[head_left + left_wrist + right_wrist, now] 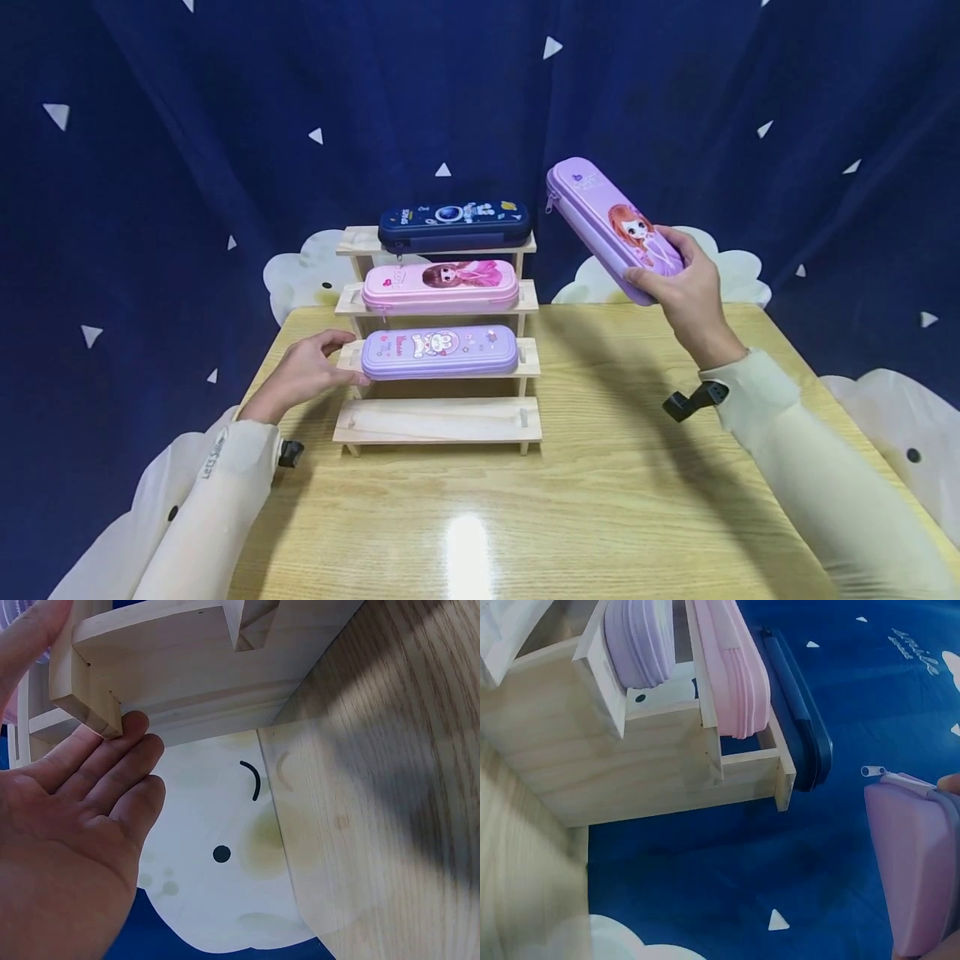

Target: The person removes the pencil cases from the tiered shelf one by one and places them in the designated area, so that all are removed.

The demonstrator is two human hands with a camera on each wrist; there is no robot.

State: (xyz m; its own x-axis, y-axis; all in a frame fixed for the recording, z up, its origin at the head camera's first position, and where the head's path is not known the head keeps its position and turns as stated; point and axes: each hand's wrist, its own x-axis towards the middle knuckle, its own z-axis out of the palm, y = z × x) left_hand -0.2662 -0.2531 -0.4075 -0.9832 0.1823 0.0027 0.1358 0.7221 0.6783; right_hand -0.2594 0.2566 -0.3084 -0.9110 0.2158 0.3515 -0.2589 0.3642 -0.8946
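My right hand (693, 292) grips a lilac zippered pencil case (592, 212) by its lower right end, raised and tilted to the right of a tiered wooden rack (442, 421). On its lid is a red-haired doll figure; the right wrist view shows its side and zipper pull. My left hand (307, 375) holds the left end of the rack's third board from the top, thumb and fingers on either side of the wood. Close to the thumb, a purple rabbit pencil case (487, 354) lies on that board.
A pink doll pencil case (405, 279) lies on the second board, and a navy astronaut pencil case (480, 233) lies on the top one. The lowest board is bare. The rack stands on a wooden table (600, 500) before a dark blue curtain (675, 108).
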